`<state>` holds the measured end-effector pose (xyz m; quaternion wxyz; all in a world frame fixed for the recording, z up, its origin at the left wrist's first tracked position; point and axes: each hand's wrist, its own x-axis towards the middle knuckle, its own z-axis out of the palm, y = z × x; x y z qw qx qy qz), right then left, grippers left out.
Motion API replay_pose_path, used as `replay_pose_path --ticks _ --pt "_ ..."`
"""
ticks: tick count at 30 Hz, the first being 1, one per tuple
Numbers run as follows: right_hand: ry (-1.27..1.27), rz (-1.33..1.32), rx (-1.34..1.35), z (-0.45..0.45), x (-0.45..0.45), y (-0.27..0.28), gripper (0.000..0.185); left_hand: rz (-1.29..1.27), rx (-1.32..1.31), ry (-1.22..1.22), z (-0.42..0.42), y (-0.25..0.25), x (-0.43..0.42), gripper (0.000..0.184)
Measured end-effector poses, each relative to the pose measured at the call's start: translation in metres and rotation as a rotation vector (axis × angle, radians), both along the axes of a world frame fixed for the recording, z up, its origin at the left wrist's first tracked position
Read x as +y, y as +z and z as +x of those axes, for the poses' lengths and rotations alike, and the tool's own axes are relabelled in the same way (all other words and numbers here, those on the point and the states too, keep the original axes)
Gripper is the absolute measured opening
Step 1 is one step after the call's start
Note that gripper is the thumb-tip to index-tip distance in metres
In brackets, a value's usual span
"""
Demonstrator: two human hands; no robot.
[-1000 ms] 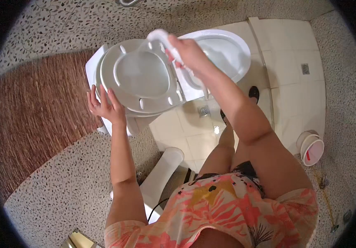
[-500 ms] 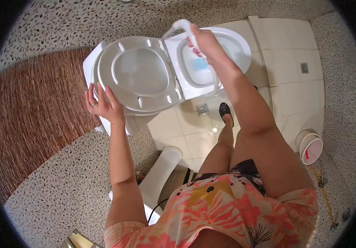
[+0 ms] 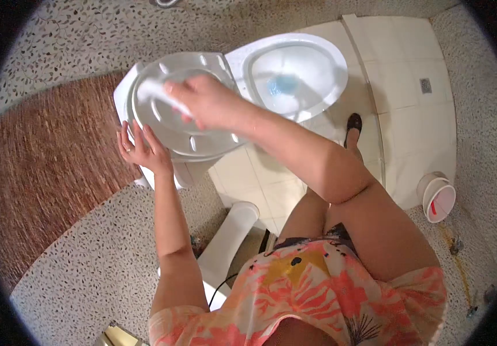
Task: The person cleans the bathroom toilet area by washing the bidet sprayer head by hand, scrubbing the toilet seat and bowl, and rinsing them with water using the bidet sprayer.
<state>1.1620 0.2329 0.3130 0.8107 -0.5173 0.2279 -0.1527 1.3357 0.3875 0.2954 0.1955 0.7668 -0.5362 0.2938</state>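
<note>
My right hand [image 3: 208,104] is closed around a white bidet sprayer [image 3: 159,89], smeared by motion, above the raised seat. The raised toilet seat and lid [image 3: 202,144] lean back against the white cistern [image 3: 122,92]. My left hand [image 3: 147,153] has its fingers stretched and spread at the lower edge of the lid, beside the cistern; a ring shows on one finger. To the right of the seat is the toilet bowl [image 3: 335,63], with blue liquid [image 3: 282,85] pooled inside. The sprayer's hose is hidden or too blurred to make out.
A white bucket [image 3: 439,202] with a red item inside stands at the right. A floor drain [image 3: 426,86] lies in the raised tiled area [image 3: 398,52]. A white pedestal [image 3: 231,230], apparently a washbasin's, stands near my left arm. A brown stone wall strip [image 3: 58,167] is behind the cistern.
My right hand has swung left with the sprayer, from over the bowl to over the raised seat. My left hand has stayed in place. One foot has shifted right.
</note>
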Motion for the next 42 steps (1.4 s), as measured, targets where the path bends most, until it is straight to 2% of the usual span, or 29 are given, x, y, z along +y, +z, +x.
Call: replay_pose_path --ticks 3,5,7,9,11,12,13,16,22,24,26,28,29,31,34,36,40,42 --pt "0.066 -0.271 0.109 -0.029 0.048 -0.012 0.052 0.012 -0.020 0.025 -0.004 0.002 -0.001 0.023" --pt "0.279 -0.216 0.266 -0.050 0.075 -0.042 0.053 0.000 -0.016 0.015 -0.001 0.002 -0.002 0.023" --pt "0.246 -0.285 0.396 -0.066 0.092 -0.089 0.054 -0.009 0.006 0.015 -0.001 0.002 -0.003 0.023" --pt "0.059 -0.061 0.487 -0.072 0.071 -0.118 0.046 0.020 -0.026 0.045 -0.002 0.001 0.000 0.022" --pt "-0.114 0.044 0.372 -0.064 0.028 -0.143 0.045 0.035 -0.043 0.042 -0.001 0.001 0.000 0.022" --pt "-0.176 0.144 0.307 -0.060 0.003 -0.130 0.044 0.046 -0.064 0.043 0.000 0.001 0.001 0.022" --pt "-0.279 0.118 0.259 -0.061 -0.014 -0.105 0.043 0.050 -0.066 0.044 -0.001 0.001 0.000 0.022" --pt "-0.335 0.183 0.156 -0.065 -0.039 -0.080 0.043 -0.027 -0.009 0.022 -0.003 0.000 -0.001 0.022" --pt "-0.276 0.254 0.375 -0.090 -0.021 -0.103 0.044 -0.018 -0.043 0.029 0.000 -0.003 -0.001 0.022" --pt "-0.294 0.247 0.299 -0.092 -0.040 -0.118 0.047 0.013 -0.091 0.053 0.000 -0.002 0.000 0.023" --pt "-0.306 0.199 0.309 -0.091 -0.048 -0.109 0.047 0.003 -0.053 0.050 -0.005 -0.001 -0.002 0.023" --pt "-0.136 0.175 0.396 -0.087 -0.039 -0.134 0.047 -0.017 -0.015 0.047 -0.008 -0.001 -0.004 0.024" --pt "-0.132 0.227 0.413 -0.090 -0.023 -0.135 0.048 0.000 -0.026 0.061 -0.006 -0.001 -0.002 0.024" --pt "-0.083 0.158 0.555 -0.103 0.009 -0.159 0.054 0.015 -0.040 0.075 -0.006 0.000 -0.004 0.024" --pt "-0.005 0.112 0.547 -0.128 0.057 -0.195 0.054 -0.056 0.062 0.045 -0.008 -0.001 -0.005 0.024" --pt "-0.008 -0.023 0.673 -0.142 0.071 -0.205 0.052 0.016 -0.042 0.085 -0.004 -0.002 -0.001 0.025" --pt "-0.155 0.036 0.669 -0.145 0.066 -0.207 0.049 -0.054 0.040 0.076 -0.013 0.000 -0.008 0.026" --pt "-0.069 -0.155 0.667 -0.123 0.071 -0.197 0.046 -0.035 0.027 0.054 -0.006 -0.002 -0.005 0.026"
